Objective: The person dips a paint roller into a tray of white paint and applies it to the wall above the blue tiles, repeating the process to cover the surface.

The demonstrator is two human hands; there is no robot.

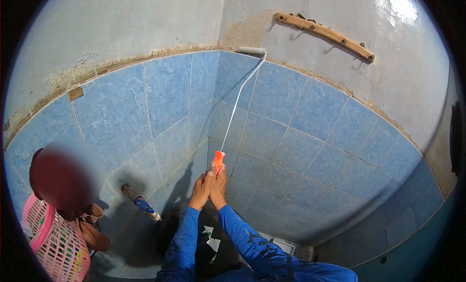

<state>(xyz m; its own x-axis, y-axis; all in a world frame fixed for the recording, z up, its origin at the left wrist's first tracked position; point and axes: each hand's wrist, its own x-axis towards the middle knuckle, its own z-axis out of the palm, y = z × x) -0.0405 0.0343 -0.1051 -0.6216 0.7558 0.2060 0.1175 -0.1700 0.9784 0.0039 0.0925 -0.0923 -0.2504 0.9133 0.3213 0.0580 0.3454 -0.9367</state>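
Both hands are closed around the orange handle of a long paint roller point(236, 101). My left hand point(200, 189) wraps the handle from the left, and my right hand point(219, 187) presses against it from the right. The roller's thin white rod slants up and away to its sleeve. That pale sleeve rests at the lower edge of the painted wall point(335, 17), just above the blue tiles point(279, 92) near the corner. Scuffed brown and bare patches run along the border between paint and tile.
A wooden hook rack point(330, 33) is fixed to the right wall above the tiles. On the left, a pipe tap with a blue lever point(142, 204) juts out. A pink plastic basket point(60, 248) hangs at lower left. White scraps point(213, 244) lie below my arms.
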